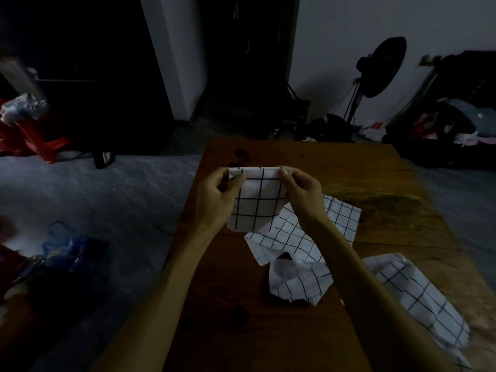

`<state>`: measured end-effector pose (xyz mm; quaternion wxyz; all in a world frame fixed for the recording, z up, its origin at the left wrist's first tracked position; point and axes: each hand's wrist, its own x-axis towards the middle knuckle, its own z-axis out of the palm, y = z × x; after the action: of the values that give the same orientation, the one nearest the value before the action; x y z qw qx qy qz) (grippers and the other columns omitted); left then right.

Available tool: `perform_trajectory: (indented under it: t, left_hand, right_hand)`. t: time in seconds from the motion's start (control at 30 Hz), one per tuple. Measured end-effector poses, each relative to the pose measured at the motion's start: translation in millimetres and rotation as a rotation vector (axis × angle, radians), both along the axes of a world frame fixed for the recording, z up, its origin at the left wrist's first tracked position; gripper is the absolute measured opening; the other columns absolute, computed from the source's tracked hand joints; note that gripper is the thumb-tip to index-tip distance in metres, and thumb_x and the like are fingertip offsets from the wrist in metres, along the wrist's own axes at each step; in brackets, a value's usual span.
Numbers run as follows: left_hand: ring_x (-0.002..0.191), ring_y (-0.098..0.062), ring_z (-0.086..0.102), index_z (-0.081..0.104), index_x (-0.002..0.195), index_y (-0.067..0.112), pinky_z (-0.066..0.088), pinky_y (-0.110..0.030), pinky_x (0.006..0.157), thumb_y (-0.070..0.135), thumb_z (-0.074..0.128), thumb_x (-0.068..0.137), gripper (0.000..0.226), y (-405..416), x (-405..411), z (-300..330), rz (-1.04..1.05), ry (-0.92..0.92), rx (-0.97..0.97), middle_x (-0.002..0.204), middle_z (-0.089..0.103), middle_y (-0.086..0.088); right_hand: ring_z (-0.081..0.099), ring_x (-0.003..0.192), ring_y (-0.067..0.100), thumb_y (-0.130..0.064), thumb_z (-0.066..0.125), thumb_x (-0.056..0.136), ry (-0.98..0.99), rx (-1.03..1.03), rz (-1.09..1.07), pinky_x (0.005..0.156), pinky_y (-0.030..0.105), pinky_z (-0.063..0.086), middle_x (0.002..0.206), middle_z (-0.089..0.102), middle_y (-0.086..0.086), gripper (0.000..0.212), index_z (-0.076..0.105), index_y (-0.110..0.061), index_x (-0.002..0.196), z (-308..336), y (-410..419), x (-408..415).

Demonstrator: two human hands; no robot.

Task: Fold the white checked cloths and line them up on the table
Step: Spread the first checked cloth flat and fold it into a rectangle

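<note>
Left hand (pixel 218 196) & right hand (pixel 300 191) are pinching a folded checked cloth's (pixel 257 200) top corners above the desk (pixel 375 170); loose cloths (pixel 308 251) are lying below, partly hidden by forearms; room is dim.

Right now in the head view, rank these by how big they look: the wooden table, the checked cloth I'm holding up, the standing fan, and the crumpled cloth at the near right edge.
1. wooden table
2. crumpled cloth, though being nearest the camera enlarges it
3. and 4. held checked cloth and standing fan: too alike to rank.
</note>
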<state>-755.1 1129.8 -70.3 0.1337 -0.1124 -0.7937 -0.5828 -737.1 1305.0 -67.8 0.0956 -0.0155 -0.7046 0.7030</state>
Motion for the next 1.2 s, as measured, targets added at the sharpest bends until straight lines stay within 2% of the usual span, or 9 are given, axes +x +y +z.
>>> perform_trajectory:
  t: [0.23, 0.4, 0.57, 0.67, 0.77, 0.93, 1.03, 1.1, 1.2]
  left_hand:
    - [0.087, -0.005, 0.064, 0.063, 0.09, 0.03, 0.057, -0.033, 0.078, 0.033, 0.059, 0.089, 0.005, -7.8, 0.0, 1.0, 0.023, -0.003, 0.015, 0.09, 0.067, 0.009]
    - [0.085, -0.004, 0.064, 0.065, 0.089, 0.029, 0.056, -0.026, 0.075, 0.03, 0.06, 0.089, 0.005, -9.7, 0.2, 1.1, 0.018, -0.027, 0.014, 0.088, 0.068, 0.008]
    - [0.082, 0.009, 0.061, 0.062, 0.087, 0.034, 0.049, -0.009, 0.069, 0.022, 0.06, 0.09, 0.012, -8.3, 5.3, 7.3, 0.005, -0.005, 0.041, 0.084, 0.065, 0.017]
    - [0.081, 0.012, 0.06, 0.064, 0.091, 0.029, 0.048, -0.007, 0.067, 0.019, 0.058, 0.091, 0.011, -7.2, 7.5, 6.6, -0.019, -0.034, 0.04, 0.085, 0.064, 0.018]
    - [0.091, 0.007, 0.059, 0.061, 0.1, 0.031, 0.052, -0.015, 0.075, 0.027, 0.061, 0.089, 0.012, -7.5, 6.3, -0.1, 0.056, -0.035, 0.026, 0.096, 0.062, 0.018]
    - [0.106, -0.002, 0.052, 0.058, 0.121, 0.025, 0.047, -0.023, 0.086, 0.042, 0.065, 0.082, 0.043, 4.9, 1.0, 3.2, 0.046, 0.116, -0.253, 0.117, 0.059, 0.007]
    - [0.109, -0.014, 0.055, 0.067, 0.108, 0.022, 0.025, -0.046, 0.11, 0.042, 0.062, 0.085, 0.031, 11.4, -0.5, 7.9, 0.056, 0.256, -0.565, 0.108, 0.066, 0.003]
    - [0.101, -0.014, 0.057, 0.07, 0.098, 0.023, 0.01, -0.044, 0.111, 0.033, 0.063, 0.086, 0.016, 12.9, 0.1, 9.0, 0.087, 0.296, -0.62, 0.096, 0.068, 0.005]
    - [0.081, -0.008, 0.056, 0.069, 0.089, 0.022, 0.013, -0.041, 0.111, 0.024, 0.062, 0.088, 0.007, 13.9, 2.7, 12.2, 0.106, 0.289, -0.545, 0.084, 0.068, 0.008]
  right_hand:
    - [0.064, 0.076, 0.011, -0.024, 0.044, 0.099, -0.017, -0.01, 0.064, 0.062, 0.036, 0.059, 0.106, 0.061, 0.014, 0.022, 0.066, -0.022, 0.097, 2.0, 3.3, 2.2]
    - [0.065, 0.083, 0.022, -0.024, 0.045, 0.099, -0.004, 0.017, 0.065, 0.061, 0.039, 0.059, 0.106, 0.062, 0.016, 0.022, 0.066, -0.019, 0.101, 0.7, 5.7, 0.2]
    - [0.064, 0.07, 0.011, -0.023, 0.042, 0.1, 0.032, 0.073, 0.075, 0.059, 0.031, 0.058, 0.097, 0.063, 0.01, 0.026, 0.066, -0.013, 0.104, 1.0, 7.9, 1.7]
    - [0.062, 0.069, -0.001, -0.019, 0.041, 0.1, 0.06, 0.078, 0.058, 0.058, 0.019, 0.053, 0.088, 0.064, -0.002, 0.025, 0.066, -0.018, 0.098, 0.0, 8.3, 5.6]
    - [0.064, 0.084, 0.0, -0.02, 0.044, 0.099, 0.075, 0.129, 0.023, 0.068, 0.021, 0.054, 0.094, 0.067, -0.006, 0.023, 0.067, -0.022, 0.099, -5.0, 9.2, 5.0]
    - [0.065, 0.088, 0.002, -0.018, 0.047, 0.098, 0.142, 0.284, 0.101, 0.071, 0.019, 0.053, 0.093, 0.068, -0.009, 0.021, 0.068, -0.02, 0.098, -6.5, 5.5, 4.1]
    - [0.062, 0.074, -0.007, -0.014, 0.049, 0.098, 0.218, 0.381, 0.128, 0.062, 0.01, 0.047, 0.078, 0.066, -0.023, 0.021, 0.07, -0.013, 0.1, -2.9, 1.1, 7.0]
    - [0.057, 0.062, -0.013, -0.01, 0.05, 0.097, 0.253, 0.47, 0.144, 0.053, 0.006, 0.041, 0.064, 0.06, -0.031, 0.022, 0.069, -0.003, 0.104, -1.9, -0.6, 7.6]
    - [0.058, 0.06, -0.006, -0.011, 0.054, 0.095, 0.268, 0.585, 0.106, 0.05, 0.013, 0.045, 0.065, 0.059, -0.023, 0.02, 0.07, -0.003, 0.105, -3.0, -1.6, 5.4]
